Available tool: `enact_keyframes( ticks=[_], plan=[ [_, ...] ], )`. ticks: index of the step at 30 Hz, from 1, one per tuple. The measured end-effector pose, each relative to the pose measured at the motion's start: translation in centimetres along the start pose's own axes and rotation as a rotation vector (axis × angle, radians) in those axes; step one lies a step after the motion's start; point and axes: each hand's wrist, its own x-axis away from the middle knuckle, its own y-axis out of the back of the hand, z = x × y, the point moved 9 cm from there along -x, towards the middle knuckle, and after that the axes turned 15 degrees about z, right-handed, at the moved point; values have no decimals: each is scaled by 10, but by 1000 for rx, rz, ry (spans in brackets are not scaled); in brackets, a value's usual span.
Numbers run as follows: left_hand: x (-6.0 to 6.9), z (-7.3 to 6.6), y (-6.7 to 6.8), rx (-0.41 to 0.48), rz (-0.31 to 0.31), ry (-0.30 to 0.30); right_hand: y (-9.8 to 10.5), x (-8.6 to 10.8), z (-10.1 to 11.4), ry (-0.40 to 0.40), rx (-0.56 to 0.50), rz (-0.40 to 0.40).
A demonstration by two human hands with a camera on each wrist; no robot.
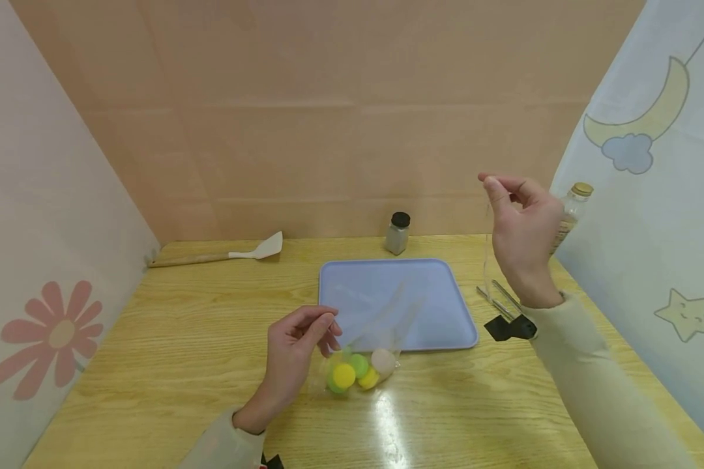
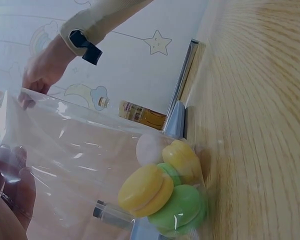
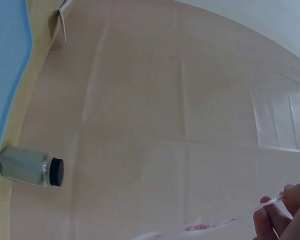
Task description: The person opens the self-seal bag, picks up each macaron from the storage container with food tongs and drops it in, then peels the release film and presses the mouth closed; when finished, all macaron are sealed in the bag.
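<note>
In the head view my left hand point(image 1: 296, 348) holds the edge of a clear plastic bag point(image 1: 387, 329) between thumb and fingers. Several macarons point(image 1: 344, 376), yellow, green and one pale, lie bunched at the bag's bottom, low over the table's front. The left wrist view shows the stretched plastic point(image 2: 85, 145) partly over my left fingers point(image 2: 26, 195), with a yellow macaron point(image 2: 146, 190) at the bag's far end. My right hand point(image 1: 528, 228) is raised at the right, pinching a thin clear strip point(image 1: 487, 241) that hangs down. Red print marks this strip point(image 3: 225, 224) in the right wrist view.
A blue tray point(image 1: 381, 273) lies mid-table behind the bag. Behind it stands a small jar point(image 1: 397, 236) with a black lid. A spatula point(image 1: 211, 258) lies at the back left. Metal tongs point(image 1: 494, 302) and a capped bottle point(image 1: 573, 203) are at the right.
</note>
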Motion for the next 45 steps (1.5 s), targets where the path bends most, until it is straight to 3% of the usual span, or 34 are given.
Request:
enact_keyframes(
  ticks=[7,16,29,40,45],
  plan=[
    [0,-1,0,-4,0,-1,-15,14,-32,-57,18,107],
    [0,-2,0,-19,2,-2,-39,42,-89,-202,68,248],
    [-2,-2,-1,-6,4,2,-50,75,-144,-335,136,342],
    [-2,0,1,-10,3,5,-49,89,-172,-422,130,385],
    [-2,-1,1,-9,1,5,-48,89,-178,-419,155,405]
  ],
)
